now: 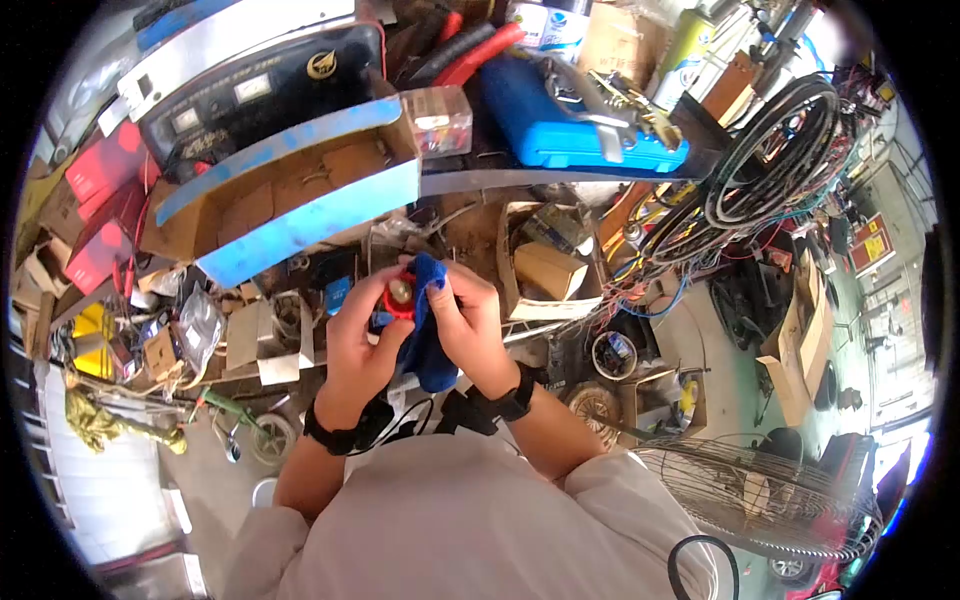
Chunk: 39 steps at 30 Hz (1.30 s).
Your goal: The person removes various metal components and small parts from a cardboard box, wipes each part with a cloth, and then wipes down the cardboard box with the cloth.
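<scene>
My left hand (362, 338) is closed around a small red round part (398, 306) with a dull metal middle, held in front of my chest. What kind of part it is, I cannot make out. Pressed against its right side is a dark blue cloth (432, 350), gripped by my right hand (468, 325). The cloth hangs down between both hands, and one fold sticks up above my right thumb. My fingers hide part of the red piece. Black bands circle both wrists.
Beyond my hands stands a long open blue cardboard box (310, 235). A blue plastic case (590, 150) carries metal tools. Right of my hands is an open carton (548, 312) with smaller boxes. Black cable coils (775, 150) hang at right, above a wire fan guard (760, 495).
</scene>
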Each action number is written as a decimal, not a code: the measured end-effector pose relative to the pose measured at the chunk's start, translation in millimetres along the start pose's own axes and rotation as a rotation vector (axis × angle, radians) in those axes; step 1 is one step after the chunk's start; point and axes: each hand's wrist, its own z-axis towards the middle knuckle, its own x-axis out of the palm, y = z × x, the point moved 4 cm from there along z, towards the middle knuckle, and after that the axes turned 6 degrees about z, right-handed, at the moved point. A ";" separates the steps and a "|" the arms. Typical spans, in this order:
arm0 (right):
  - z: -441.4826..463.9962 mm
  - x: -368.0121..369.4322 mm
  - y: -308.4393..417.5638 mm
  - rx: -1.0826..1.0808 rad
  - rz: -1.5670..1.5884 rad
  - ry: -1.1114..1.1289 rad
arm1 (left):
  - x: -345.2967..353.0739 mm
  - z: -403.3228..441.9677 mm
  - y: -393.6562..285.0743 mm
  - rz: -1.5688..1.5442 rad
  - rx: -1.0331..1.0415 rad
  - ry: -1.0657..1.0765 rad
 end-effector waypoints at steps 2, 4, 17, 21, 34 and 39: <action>-1.6 1.6 -7.7 0.118 0.061 0.035 | -0.3 1.5 2.3 -0.244 -0.083 -0.130; -0.3 9.8 12.6 0.024 0.033 0.004 | 1.6 1.5 8.8 -0.384 -0.177 -0.272; -0.9 6.3 22.9 -0.222 -0.049 -0.118 | -4.0 11.0 2.4 -0.327 0.086 -0.071; 3.7 10.4 21.5 -0.293 -0.065 -0.032 | -3.9 6.9 5.1 -0.505 -0.165 -0.122; 4.0 11.3 18.6 -0.023 0.212 -0.121 | -13.3 1.9 -0.7 -0.298 0.012 -0.105; 5.6 16.3 31.8 -0.050 0.191 -0.112 | -14.5 4.9 -15.7 -0.103 0.069 -0.180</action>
